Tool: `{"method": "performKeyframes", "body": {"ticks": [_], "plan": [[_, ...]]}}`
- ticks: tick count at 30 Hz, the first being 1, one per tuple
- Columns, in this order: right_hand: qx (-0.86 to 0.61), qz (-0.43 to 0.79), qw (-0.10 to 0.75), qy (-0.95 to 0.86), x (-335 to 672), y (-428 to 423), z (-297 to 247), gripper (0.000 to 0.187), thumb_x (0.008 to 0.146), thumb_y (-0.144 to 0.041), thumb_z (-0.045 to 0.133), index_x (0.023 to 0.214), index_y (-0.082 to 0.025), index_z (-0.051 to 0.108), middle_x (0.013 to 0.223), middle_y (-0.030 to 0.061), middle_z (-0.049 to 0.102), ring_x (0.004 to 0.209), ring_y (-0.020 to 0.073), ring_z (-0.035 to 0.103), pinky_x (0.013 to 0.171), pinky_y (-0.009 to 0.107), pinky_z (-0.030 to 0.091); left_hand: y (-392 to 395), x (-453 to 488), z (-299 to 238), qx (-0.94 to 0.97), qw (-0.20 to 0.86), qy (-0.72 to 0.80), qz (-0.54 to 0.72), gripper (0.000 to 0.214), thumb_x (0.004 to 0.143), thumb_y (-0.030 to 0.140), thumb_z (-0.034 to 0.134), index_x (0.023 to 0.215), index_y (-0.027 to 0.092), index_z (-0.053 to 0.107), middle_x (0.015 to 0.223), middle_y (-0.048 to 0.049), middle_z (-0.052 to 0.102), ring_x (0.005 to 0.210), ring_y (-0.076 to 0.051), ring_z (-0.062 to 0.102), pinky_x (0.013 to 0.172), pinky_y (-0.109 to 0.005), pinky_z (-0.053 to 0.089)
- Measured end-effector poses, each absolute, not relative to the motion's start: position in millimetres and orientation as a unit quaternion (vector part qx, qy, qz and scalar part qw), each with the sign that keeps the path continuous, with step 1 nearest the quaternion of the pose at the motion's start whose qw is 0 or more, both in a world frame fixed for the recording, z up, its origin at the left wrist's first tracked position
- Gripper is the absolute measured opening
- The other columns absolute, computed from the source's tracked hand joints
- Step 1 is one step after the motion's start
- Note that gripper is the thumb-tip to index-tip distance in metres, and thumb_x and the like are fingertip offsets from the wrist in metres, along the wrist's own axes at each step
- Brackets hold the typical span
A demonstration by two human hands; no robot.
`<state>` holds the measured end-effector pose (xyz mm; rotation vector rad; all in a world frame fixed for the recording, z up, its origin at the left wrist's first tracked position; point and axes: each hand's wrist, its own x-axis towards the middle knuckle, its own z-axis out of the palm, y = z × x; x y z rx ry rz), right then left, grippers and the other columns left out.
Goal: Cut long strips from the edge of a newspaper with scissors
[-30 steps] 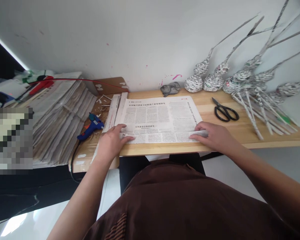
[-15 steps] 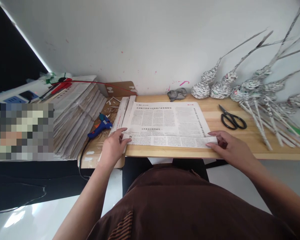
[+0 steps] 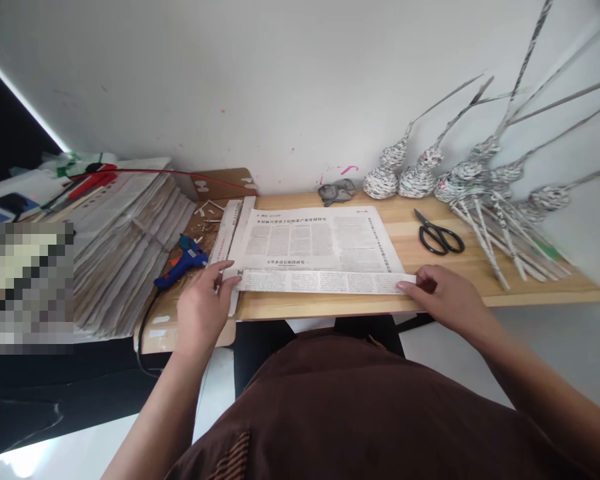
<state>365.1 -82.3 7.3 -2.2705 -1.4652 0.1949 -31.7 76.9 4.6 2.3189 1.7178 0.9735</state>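
Note:
A printed newspaper sheet [image 3: 325,240] lies flat on the wooden table, its near edge folded up into a long narrow strip. My left hand [image 3: 205,303] pinches the left end of that strip between thumb and fingers. At the opposite end, my right hand [image 3: 445,293] has its thumb in front and curled fingers behind the paper. Just left of the sheet are narrow folded newspaper pieces [image 3: 229,230], close to my left fingers. Scissors [image 3: 437,237] with black handles rest beyond my right hand.
A blue glue gun [image 3: 183,260] with a cord lies on cardboard [image 3: 163,330] at left, beside a tall newspaper stack [image 3: 135,247]. Woven paper gourd shapes [image 3: 380,181] with long stems stand along the wall. Rolled paper sticks [image 3: 505,237] spread at right; a grey crumpled cloth [image 3: 337,192] sits behind.
The view has turned slightly to the right, so everything appears further left. Both hands keep their hold on the strip's ends, and the fold looks much the same.

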Motion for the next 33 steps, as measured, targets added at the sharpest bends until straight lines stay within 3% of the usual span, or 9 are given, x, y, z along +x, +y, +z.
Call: {"method": "performKeyframes", "body": {"ticks": [5, 8, 12, 14, 16, 18, 22, 28, 33], "plan": [[-0.836, 0.126, 0.274, -0.458, 359, -93, 14, 0.041, 0.078, -0.059, 0.064, 0.063, -0.025, 0.049, 0.057, 0.0007, 0.057, 0.057, 0.0209, 0.055, 0.057, 0.033, 0.038, 83, -33, 5, 0.668, 0.223, 0.570, 0.423, 0.040, 0.080, 0.040, 0.070, 0.117, 0.026, 0.069, 0.085, 0.0011, 0.061, 0.070, -0.015, 0.066, 0.070, -0.030, 0.055], [-0.805, 0.247, 0.376, -0.387, 355, -96, 15, 0.041, 0.073, -0.058, 0.072, 0.065, -0.023, 0.053, 0.057, -0.0011, 0.058, 0.057, 0.0198, 0.059, 0.058, 0.033, 0.044, 90, -31, -5, 0.613, 0.305, 0.549, 0.480, 0.043, 0.073, 0.037, 0.076, 0.113, 0.023, 0.069, 0.086, 0.0017, 0.059, 0.069, -0.011, 0.064, 0.071, -0.025, 0.054], [-0.701, 0.370, 0.551, -0.261, 346, -96, 10, 0.043, 0.054, -0.046, 0.090, 0.070, -0.022, 0.057, 0.069, -0.0026, 0.061, 0.060, 0.0149, 0.059, 0.058, 0.029, 0.051, 98, -23, -13, 0.493, 0.380, 0.524, 0.581, 0.061, 0.067, 0.021, 0.079, 0.124, 0.020, 0.059, 0.104, -0.0035, 0.062, 0.085, -0.012, 0.066, 0.084, -0.027, 0.056], [-0.653, 0.414, 0.593, -0.224, 339, -97, 9, 0.045, 0.051, -0.037, 0.093, 0.076, -0.023, 0.058, 0.075, -0.0030, 0.063, 0.064, 0.0135, 0.059, 0.057, 0.026, 0.052, 99, -17, -10, 0.405, 0.447, 0.502, 0.620, 0.065, 0.070, 0.011, 0.074, 0.130, 0.021, 0.050, 0.113, -0.0070, 0.063, 0.098, -0.014, 0.067, 0.090, -0.030, 0.056], [-0.619, 0.462, 0.599, -0.210, 332, -98, 10, 0.048, 0.054, -0.030, 0.093, 0.089, -0.026, 0.060, 0.081, -0.0027, 0.067, 0.067, 0.0132, 0.060, 0.055, 0.023, 0.051, 97, -9, -4, 0.328, 0.509, 0.482, 0.633, 0.055, 0.076, 0.003, 0.066, 0.126, 0.021, 0.051, 0.114, -0.0084, 0.066, 0.104, -0.015, 0.067, 0.094, -0.031, 0.055], [-0.600, 0.496, 0.591, -0.212, 324, -99, 11, 0.065, 0.059, -0.027, 0.091, 0.114, -0.031, 0.057, 0.091, -0.0013, 0.071, 0.068, 0.0140, 0.061, 0.054, 0.023, 0.050, 88, 3, 4, 0.284, 0.565, 0.471, 0.615, 0.036, 0.081, 0.001, 0.060, 0.113, 0.018, 0.058, 0.109, -0.0082, 0.070, 0.104, -0.015, 0.068, 0.095, -0.029, 0.056], [-0.582, 0.507, 0.576, -0.270, 312, -100, 8, 0.103, 0.067, -0.027, 0.086, 0.150, -0.040, 0.025, 0.102, 0.0007, 0.074, 0.072, 0.0168, 0.062, 0.054, 0.024, 0.049, 61, 37, 10, 0.234, 0.693, 0.450, 0.512, 0.017, 0.089, 0.007, 0.057, 0.102, 0.015, 0.065, 0.106, -0.0098, 0.074, 0.095, -0.018, 0.072, 0.088, -0.033, 0.061], [-0.593, 0.494, 0.566, -0.289, 306, -103, -7, 0.104, 0.068, -0.031, 0.086, 0.152, -0.034, 0.024, 0.095, 0.0008, 0.075, 0.069, 0.0174, 0.064, 0.054, 0.026, 0.050, 36, 75, 7, 0.195, 0.813, 0.360, 0.414, 0.017, 0.094, 0.013, 0.054, 0.105, 0.011, 0.066, 0.110, -0.0132, 0.074, 0.094, -0.020, 0.073, 0.091, -0.036, 0.061], [-0.587, 0.482, 0.628, -0.168, 305, -104, -8, 0.084, 0.064, -0.026, 0.090, 0.136, -0.030, 0.047, 0.096, 0.0009, 0.074, 0.077, 0.0163, 0.068, 0.058, 0.023, 0.057, 37, 73, 6, 0.202, 0.828, 0.316, 0.417, 0.023, 0.096, 0.016, 0.053, 0.116, 0.013, 0.064, 0.113, -0.0118, 0.074, 0.098, -0.020, 0.073, 0.092, -0.037, 0.060]]}}
